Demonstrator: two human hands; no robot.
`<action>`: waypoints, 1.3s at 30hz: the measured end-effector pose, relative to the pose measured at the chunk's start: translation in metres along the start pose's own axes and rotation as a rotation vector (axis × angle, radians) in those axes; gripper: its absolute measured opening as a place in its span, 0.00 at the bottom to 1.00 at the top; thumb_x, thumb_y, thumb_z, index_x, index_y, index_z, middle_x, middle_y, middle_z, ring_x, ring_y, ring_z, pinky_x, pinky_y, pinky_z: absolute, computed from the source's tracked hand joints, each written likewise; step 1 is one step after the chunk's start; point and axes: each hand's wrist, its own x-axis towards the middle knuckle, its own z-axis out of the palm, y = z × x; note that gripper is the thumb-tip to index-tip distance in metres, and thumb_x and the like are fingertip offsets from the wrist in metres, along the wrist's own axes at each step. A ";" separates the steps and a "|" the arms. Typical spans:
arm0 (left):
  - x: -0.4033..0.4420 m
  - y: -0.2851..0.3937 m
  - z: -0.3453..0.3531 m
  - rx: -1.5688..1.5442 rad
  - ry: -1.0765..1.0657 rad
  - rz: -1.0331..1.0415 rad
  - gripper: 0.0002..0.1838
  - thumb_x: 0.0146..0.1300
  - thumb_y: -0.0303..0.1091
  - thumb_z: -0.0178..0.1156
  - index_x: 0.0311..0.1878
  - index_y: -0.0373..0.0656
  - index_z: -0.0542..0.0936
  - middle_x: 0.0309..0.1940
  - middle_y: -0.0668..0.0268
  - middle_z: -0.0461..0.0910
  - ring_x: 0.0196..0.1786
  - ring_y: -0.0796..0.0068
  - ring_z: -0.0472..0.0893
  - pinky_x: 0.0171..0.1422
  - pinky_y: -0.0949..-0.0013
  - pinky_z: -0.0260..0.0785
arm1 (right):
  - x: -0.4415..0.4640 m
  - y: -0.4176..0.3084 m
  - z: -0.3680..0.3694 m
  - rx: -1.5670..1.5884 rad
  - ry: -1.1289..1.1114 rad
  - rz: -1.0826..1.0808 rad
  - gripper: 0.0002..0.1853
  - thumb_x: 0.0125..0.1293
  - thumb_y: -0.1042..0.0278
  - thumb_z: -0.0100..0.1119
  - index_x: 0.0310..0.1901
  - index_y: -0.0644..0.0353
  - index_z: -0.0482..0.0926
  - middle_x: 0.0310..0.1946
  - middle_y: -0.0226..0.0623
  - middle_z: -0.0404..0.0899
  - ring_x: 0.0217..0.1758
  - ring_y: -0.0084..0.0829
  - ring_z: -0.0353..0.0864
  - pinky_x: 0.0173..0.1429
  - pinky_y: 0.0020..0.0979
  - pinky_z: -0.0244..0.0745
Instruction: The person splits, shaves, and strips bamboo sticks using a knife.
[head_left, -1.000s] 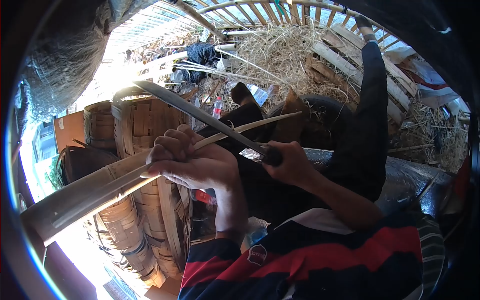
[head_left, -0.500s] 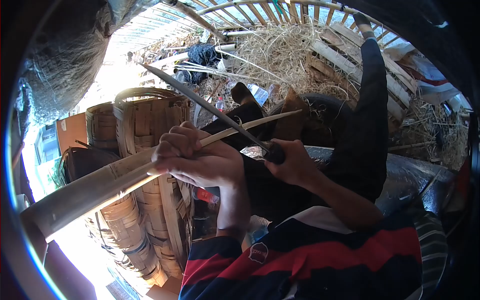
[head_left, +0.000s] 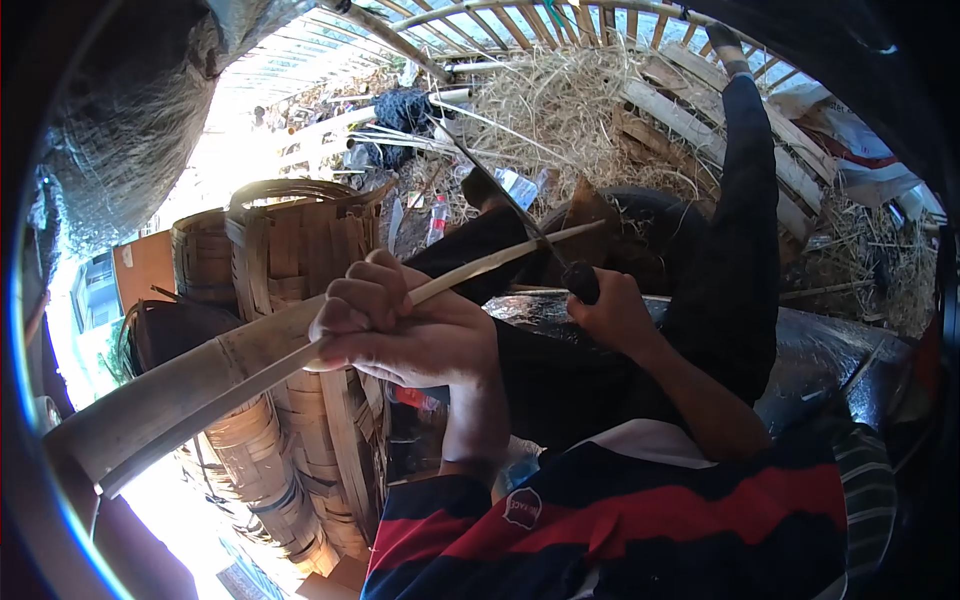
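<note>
My left hand (head_left: 405, 325) is closed around a length of split bamboo (head_left: 170, 395), palm turned up. The bamboo runs from the lower left, thick and pale, and narrows past my fingers to a thin pointed end near the middle. A long-bladed knife (head_left: 497, 190) is in my right hand (head_left: 622, 318), whose fingers are wrapped round its dark handle. Its blade slants up and to the left, crossing the bamboo's thin end close to the handle. Whether the edge touches the bamboo I cannot tell.
Woven bamboo baskets (head_left: 300, 240) stand on the left, beneath the bamboo. Straw (head_left: 560, 100) and wooden slats (head_left: 680, 120) cover the ground ahead, with a plastic bottle (head_left: 437, 220) and dark netting (head_left: 405, 110) nearby. A slatted fence (head_left: 500, 28) curves behind. My stretched leg (head_left: 735, 200) lies to the right.
My right hand has moved slightly right and the knife has swung steeper, its tip shifting right. The bamboo has turned a little in my left hand, which has shifted slightly right.
</note>
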 end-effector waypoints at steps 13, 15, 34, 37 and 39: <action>-0.001 -0.001 -0.005 -0.028 0.051 0.005 0.24 0.73 0.57 0.37 0.26 0.52 0.54 0.19 0.76 0.49 0.22 0.85 0.49 0.28 0.76 0.43 | -0.013 -0.049 -0.014 0.181 -0.252 -0.240 0.10 0.51 0.69 0.65 0.36 0.58 0.80 0.26 0.41 0.82 0.33 0.44 0.84 0.38 0.38 0.78; 0.000 -0.002 -0.006 -0.050 0.042 0.000 0.24 0.73 0.57 0.37 0.26 0.52 0.54 0.19 0.76 0.50 0.21 0.85 0.49 0.27 0.76 0.43 | -0.013 -0.047 -0.016 0.152 -0.261 -0.178 0.10 0.51 0.69 0.65 0.36 0.58 0.80 0.26 0.41 0.82 0.33 0.44 0.84 0.37 0.37 0.78; -0.003 -0.001 0.008 -0.010 0.014 -0.004 0.24 0.73 0.58 0.37 0.26 0.53 0.53 0.19 0.77 0.47 0.22 0.85 0.47 0.28 0.76 0.43 | -0.009 -0.060 -0.020 0.235 -0.191 -0.226 0.08 0.52 0.68 0.65 0.30 0.63 0.80 0.21 0.43 0.80 0.27 0.37 0.83 0.35 0.35 0.75; -0.003 0.001 0.008 0.038 0.080 -0.031 0.24 0.73 0.59 0.36 0.26 0.53 0.54 0.18 0.77 0.47 0.21 0.85 0.47 0.28 0.77 0.45 | -0.002 -0.064 -0.013 0.308 -0.273 -0.313 0.09 0.50 0.68 0.66 0.33 0.61 0.81 0.22 0.44 0.80 0.29 0.43 0.83 0.36 0.36 0.76; -0.002 0.001 0.004 0.055 0.090 -0.044 0.24 0.72 0.60 0.36 0.26 0.53 0.53 0.19 0.77 0.46 0.21 0.85 0.47 0.28 0.78 0.45 | 0.001 -0.049 -0.002 0.305 -0.340 -0.233 0.10 0.49 0.68 0.66 0.33 0.60 0.81 0.22 0.43 0.80 0.29 0.43 0.83 0.36 0.37 0.76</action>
